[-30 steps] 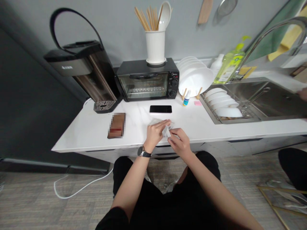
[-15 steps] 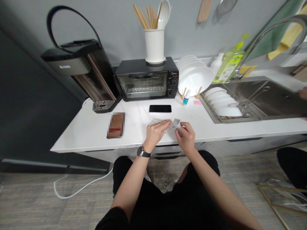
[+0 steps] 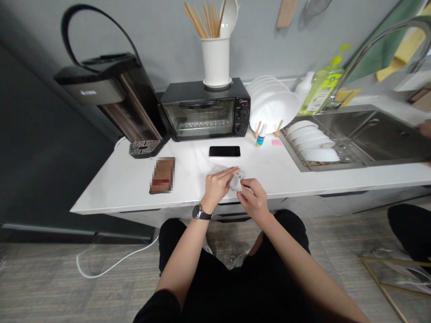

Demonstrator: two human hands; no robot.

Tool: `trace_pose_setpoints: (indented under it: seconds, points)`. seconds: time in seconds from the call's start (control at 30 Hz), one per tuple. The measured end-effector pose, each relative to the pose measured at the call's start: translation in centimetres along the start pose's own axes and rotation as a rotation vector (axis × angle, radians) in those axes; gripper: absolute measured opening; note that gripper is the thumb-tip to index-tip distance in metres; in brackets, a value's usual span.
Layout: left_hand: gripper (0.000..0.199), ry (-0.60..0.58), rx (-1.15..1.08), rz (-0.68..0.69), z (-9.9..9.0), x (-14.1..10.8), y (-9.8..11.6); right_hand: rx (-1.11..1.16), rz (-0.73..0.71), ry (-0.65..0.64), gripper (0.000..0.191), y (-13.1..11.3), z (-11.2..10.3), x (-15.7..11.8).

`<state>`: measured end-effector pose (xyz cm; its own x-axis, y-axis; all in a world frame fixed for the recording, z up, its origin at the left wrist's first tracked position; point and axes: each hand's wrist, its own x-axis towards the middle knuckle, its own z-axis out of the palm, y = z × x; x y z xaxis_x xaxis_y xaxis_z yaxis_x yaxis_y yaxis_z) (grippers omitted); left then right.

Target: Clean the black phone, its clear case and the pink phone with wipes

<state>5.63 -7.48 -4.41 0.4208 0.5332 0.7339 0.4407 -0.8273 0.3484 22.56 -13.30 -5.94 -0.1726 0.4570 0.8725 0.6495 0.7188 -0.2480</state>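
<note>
My left hand, with a watch on its wrist, reaches over a clear plastic case at the counter's front. Its fingers are stretched out close together and hold the case, most of which they cover. My right hand pinches a crumpled pale grey cloth against the case, right beside the left fingertips. Beyond my hands a black-screened phone lies flat. A small spray bottle with a blue and yellow label stands upright behind, near a pink pad.
A pixelated brown item lies at the left, before a dark water dispenser. Behind are a toaster oven bearing a utensil holder, and racked plates. Bowls sit in the sink; another person's hand shows at far right.
My right hand has moved left with the cloth, from beside the case onto it, close to the left fingers. My left hand stays nearly in place. The view has shifted slightly.
</note>
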Motion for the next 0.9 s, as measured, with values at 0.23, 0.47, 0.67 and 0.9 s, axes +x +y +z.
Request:
trace_pose_setpoints:
  seconds: [0.23, 0.47, 0.67, 0.9]
  points:
    - [0.039, 0.029, 0.022, 0.013, 0.2, -0.1, -0.1, -0.070, 0.093, 0.027, 0.025, 2.6, -0.7, 0.0]
    - [0.036, 0.031, 0.036, 0.014, 0.1, 0.2, 0.1, -0.036, 0.222, 0.084, 0.017, 1.7, 0.1, 0.1]
    - [0.033, -0.004, 0.085, -0.026, 0.2, 0.3, 0.1, 0.164, 0.614, 0.202, 0.018, -0.7, 1.1, 1.1]
    - [0.047, -0.002, 0.071, -0.063, 0.3, -0.1, -0.2, 0.144, 0.476, 0.147, 0.019, -2.7, 1.4, 0.8]
